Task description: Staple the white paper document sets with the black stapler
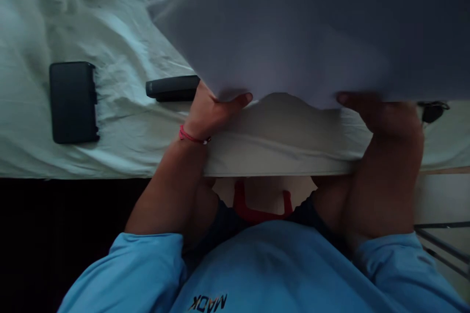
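Both hands, left hand (211, 110) and right hand (382, 115), grip a pale, possibly cloth, sheet (312, 34) by its near edge, lifting it above the bed (110, 34).

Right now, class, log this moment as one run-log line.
left hand: grips pale sheet near edge | right hand: grips same edge | sheet: lifted over bed | nearby: black case, dark remote

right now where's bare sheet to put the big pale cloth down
Bare bedsheet lies above the black case and remote, and left of the case. The near strip between both hands is free. The pale cloth hides the right; a dark object sits there.
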